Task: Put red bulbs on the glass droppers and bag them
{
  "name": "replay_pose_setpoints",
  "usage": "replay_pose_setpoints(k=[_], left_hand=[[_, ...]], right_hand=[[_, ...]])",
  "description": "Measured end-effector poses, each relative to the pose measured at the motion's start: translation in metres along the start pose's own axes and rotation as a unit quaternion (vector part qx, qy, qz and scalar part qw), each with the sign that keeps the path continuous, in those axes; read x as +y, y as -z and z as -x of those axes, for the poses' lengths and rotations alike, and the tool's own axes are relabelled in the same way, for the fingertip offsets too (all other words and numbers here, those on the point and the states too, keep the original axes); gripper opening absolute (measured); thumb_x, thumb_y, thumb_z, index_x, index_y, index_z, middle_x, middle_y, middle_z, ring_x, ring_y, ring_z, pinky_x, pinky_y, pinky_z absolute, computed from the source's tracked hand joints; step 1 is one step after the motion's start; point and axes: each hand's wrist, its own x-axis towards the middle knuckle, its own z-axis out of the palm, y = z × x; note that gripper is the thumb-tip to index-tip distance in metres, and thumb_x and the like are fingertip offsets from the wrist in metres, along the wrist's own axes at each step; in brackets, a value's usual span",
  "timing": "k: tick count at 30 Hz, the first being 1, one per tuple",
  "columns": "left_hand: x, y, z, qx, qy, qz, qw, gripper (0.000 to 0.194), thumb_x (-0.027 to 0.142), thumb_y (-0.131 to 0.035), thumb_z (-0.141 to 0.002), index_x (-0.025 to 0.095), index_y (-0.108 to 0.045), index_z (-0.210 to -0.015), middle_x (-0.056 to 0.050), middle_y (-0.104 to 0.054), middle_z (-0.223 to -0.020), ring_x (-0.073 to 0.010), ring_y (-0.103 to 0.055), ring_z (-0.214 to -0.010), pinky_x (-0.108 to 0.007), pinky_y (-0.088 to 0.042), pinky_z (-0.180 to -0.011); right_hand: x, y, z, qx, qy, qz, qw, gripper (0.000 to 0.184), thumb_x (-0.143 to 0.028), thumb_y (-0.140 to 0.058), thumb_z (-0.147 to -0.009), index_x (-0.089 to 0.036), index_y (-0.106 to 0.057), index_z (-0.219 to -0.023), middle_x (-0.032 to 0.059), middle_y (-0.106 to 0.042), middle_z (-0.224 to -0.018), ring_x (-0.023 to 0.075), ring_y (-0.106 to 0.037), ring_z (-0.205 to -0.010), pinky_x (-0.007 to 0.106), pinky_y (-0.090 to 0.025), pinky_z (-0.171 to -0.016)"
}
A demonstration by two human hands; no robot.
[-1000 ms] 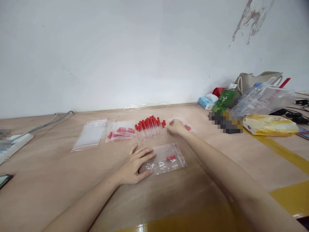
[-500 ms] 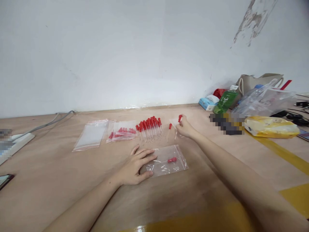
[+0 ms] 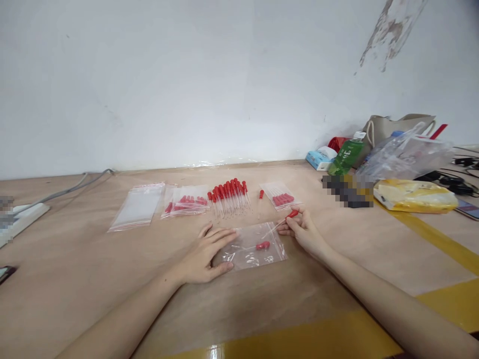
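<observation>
My left hand lies flat, fingers spread, on the left end of a clear zip bag. Inside that bag is a dropper with a red bulb. At the bag's right end, my right hand pinches another dropper by its red bulb, its clear tube pointing left over or into the bag's mouth; which, I cannot tell. Behind the bag, a row of several loose droppers lies with bulbs away from me. One single dropper lies apart to their right.
A bag with several droppers lies behind my right hand. More filled bags and a stack of flat zip bags lie left. A green bottle, tissue box and yellow packet stand or lie right.
My right hand has come back toward me from near the loose droppers to the bag's right end, carrying a dropper, now tilted. The filled bag behind it is uncovered. My left hand stays on the bag.
</observation>
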Motion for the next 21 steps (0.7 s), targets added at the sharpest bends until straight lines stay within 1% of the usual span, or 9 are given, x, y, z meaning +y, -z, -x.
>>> replay_pose_setpoints(k=[3,7,10,13,15,17,19,21], left_hand=[[0.000,-0.001,0.000,0.013,-0.002,0.001,1.000,0.064,0.046,-0.047,-0.080,0.024,-0.023,-0.135,-0.008,-0.040,-0.132,-0.0244,-0.035,-0.121,-0.050,-0.009,-0.104],[0.000,-0.002,0.000,0.014,-0.003,-0.004,1.000,0.063,0.045,-0.047,-0.081,0.025,-0.024,-0.135,-0.008,-0.040,-0.132,-0.0243,-0.034,-0.121,-0.050,-0.009,-0.104],[0.000,-0.002,0.000,0.011,-0.005,-0.003,1.000,0.063,0.044,-0.047,-0.081,0.025,-0.023,-0.135,-0.008,-0.041,-0.132,-0.0248,-0.034,-0.121,-0.050,-0.010,-0.104],[0.000,-0.002,0.000,0.015,-0.006,-0.003,1.000,0.063,0.043,-0.048,-0.080,0.025,-0.024,-0.135,-0.008,-0.041,-0.131,-0.0249,-0.035,-0.121,-0.050,-0.010,-0.104],[0.000,-0.002,0.000,0.016,-0.005,-0.004,1.000,0.062,0.043,-0.049,-0.080,0.025,-0.024,-0.135,-0.007,-0.041,-0.131,-0.0246,-0.035,-0.121,-0.050,-0.010,-0.104],[0.000,-0.002,-0.001,0.015,-0.006,-0.005,1.000,0.062,0.043,-0.049,-0.080,0.025,-0.025,-0.134,-0.007,-0.042,-0.131,-0.0244,-0.035,-0.121,-0.050,-0.011,-0.104],[0.001,-0.001,-0.001,0.013,-0.008,-0.005,1.000,0.062,0.043,-0.049,-0.080,0.026,-0.025,-0.135,-0.007,-0.042,-0.131,-0.0245,-0.035,-0.121,-0.050,-0.011,-0.104],[0.002,-0.001,-0.001,0.014,-0.009,-0.005,1.000,0.062,0.043,-0.048,-0.080,0.026,-0.025,-0.135,-0.007,-0.042,-0.131,-0.0249,-0.035,-0.121,-0.050,-0.012,-0.104]], right_hand=[[-0.001,0.008,-0.001,-0.066,-0.030,0.006,0.997,0.044,-0.044,-0.061,-0.066,-0.024,-0.033,-0.093,-0.0050,-0.056,-0.071,0.0125,-0.062,-0.062,0.031,-0.050,-0.064],[-0.011,0.028,-0.006,-0.154,-0.040,0.077,0.984,0.037,-0.042,-0.065,-0.064,-0.021,-0.043,-0.086,-0.0020,-0.058,-0.074,0.0113,-0.060,-0.065,0.028,-0.048,-0.066],[-0.018,0.038,-0.006,-0.196,-0.038,0.124,0.972,0.032,-0.038,-0.065,-0.065,-0.018,-0.049,-0.084,-0.0009,-0.059,-0.076,0.0091,-0.056,-0.066,0.026,-0.046,-0.067],[-0.020,0.038,-0.003,-0.228,-0.022,0.171,0.958,0.030,-0.037,-0.064,-0.068,-0.017,-0.053,-0.087,-0.0009,-0.058,-0.075,0.0092,-0.053,-0.066,0.025,-0.043,-0.065],[-0.018,0.033,0.000,-0.234,0.005,0.221,0.947,0.030,-0.039,-0.062,-0.070,-0.017,-0.056,-0.088,-0.0009,-0.056,-0.071,0.0096,-0.050,-0.062,0.024,-0.041,-0.059],[-0.014,0.025,0.003,-0.222,0.057,0.274,0.934,0.028,-0.039,-0.061,-0.070,-0.016,-0.060,-0.087,0.0007,-0.055,-0.072,0.0108,-0.049,-0.063,0.025,-0.041,-0.060],[-0.010,0.016,0.004,-0.202,0.129,0.316,0.918,0.025,-0.038,-0.062,-0.070,-0.017,-0.064,-0.083,0.0038,-0.056,-0.081,0.0139,-0.051,-0.074,0.029,-0.042,-0.069],[-0.005,0.009,0.006,-0.187,0.188,0.349,0.899,0.022,-0.037,-0.061,-0.072,-0.019,-0.067,-0.083,0.0059,-0.056,-0.089,0.0172,-0.050,-0.087,0.033,-0.039,-0.081]])
